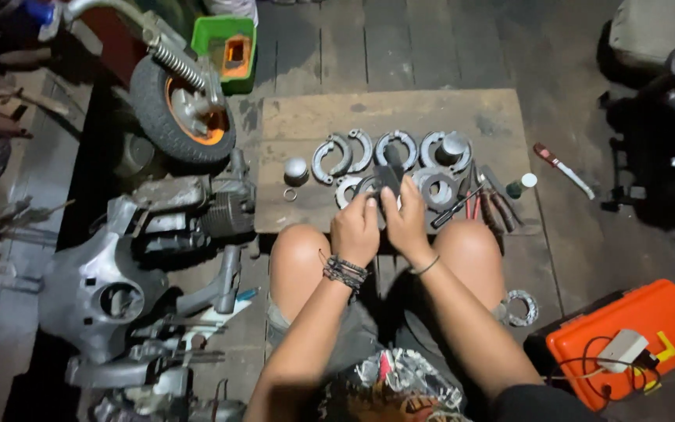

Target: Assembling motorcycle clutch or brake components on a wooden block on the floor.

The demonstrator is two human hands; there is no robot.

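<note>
Knees bare at 6 o'clock, person seated on the floor. Left hand (355, 229) and right hand (405, 219) both clenched on a dark part (388, 181), dead centre, just over the board (306, 125). Brake shoes (365, 152) in a row at 12. Orange case (626, 340) at 4, wheel (181, 109) at 10.

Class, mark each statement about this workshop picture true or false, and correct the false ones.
1. Both hands, left hand and right hand, grip one dark part. True.
2. The brake shoes lie on a wooden board. True.
3. The orange case is left of the knees. False: it is at the right.
4. The wheel lies on the board. False: it stands left of it, off the board.
</note>
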